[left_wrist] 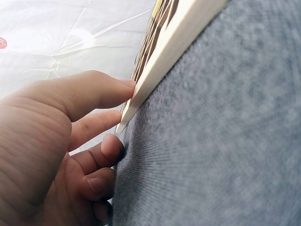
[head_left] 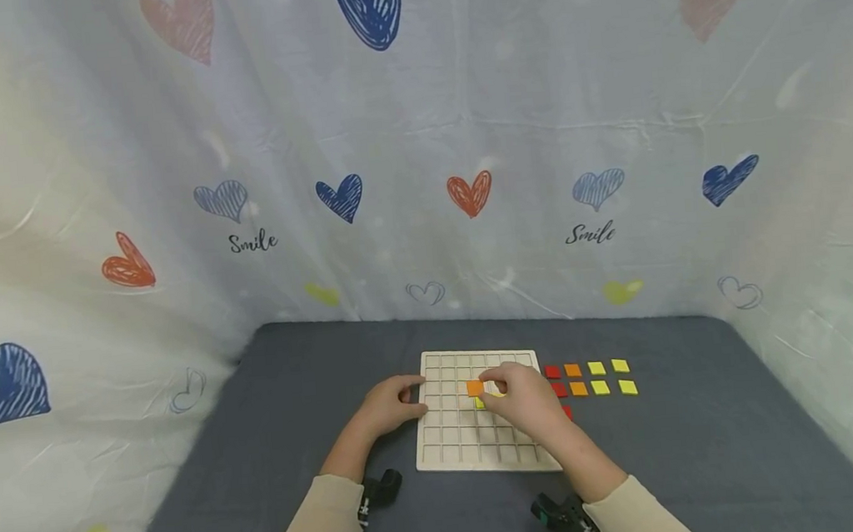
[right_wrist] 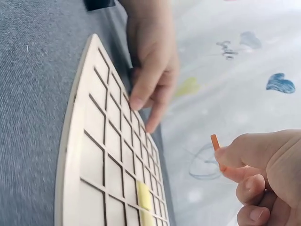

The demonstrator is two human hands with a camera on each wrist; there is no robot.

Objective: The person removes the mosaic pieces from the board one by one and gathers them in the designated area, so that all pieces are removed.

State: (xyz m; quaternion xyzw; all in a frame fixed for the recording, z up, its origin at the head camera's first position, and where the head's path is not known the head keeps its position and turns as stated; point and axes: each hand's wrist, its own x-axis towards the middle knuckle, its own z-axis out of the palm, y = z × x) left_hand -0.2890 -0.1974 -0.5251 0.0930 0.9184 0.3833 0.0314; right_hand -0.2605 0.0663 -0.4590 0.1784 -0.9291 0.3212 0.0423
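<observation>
Between thumb and forefinger my right hand pinches an orange square tile, held up over the pale wooden grid board. Seen from the right wrist, that tile is edge-on and raised off the board. Yellow tiles lie in cells of the board, partly covered by the right hand in the head view. My left hand rests at the board's left edge, thumb and forefinger spread apart along it. In the left wrist view their fingertips touch the board's side, while the other fingers curl loosely beside it.
Right of the board, loose tiles lie in columns on the dark grey cloth: red tiles, orange tiles and yellow tiles. The right forearm crosses the board's right side. A white heart-printed curtain stands behind and at both sides.
</observation>
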